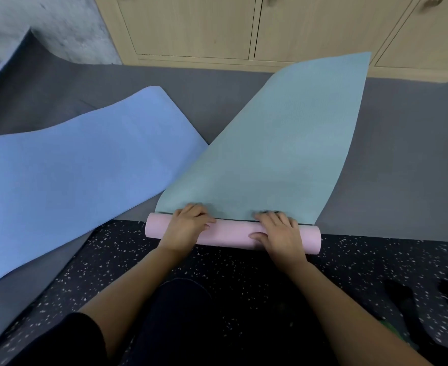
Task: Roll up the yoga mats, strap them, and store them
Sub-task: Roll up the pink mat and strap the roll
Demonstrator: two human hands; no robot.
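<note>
A teal yoga mat (278, 143) lies spread on the grey floor covering, its near end wound into a pink roll (230, 233) that shows the mat's pink underside. My left hand (184, 224) rests on the roll's left part with fingers curled over its top. My right hand (279, 229) lies on the right part, fingers bent over the top and thumb on the near side. A blue yoga mat (72, 170) lies flat and unrolled to the left, its right corner next to the teal mat's edge.
A grey floor covering (402, 159) lies under both mats; dark speckled flooring (112, 249) is nearer me. Wooden cabinet doors (196, 27) line the back. A dark strap-like item (413, 313) lies at the lower right. My knee (180, 307) is below the roll.
</note>
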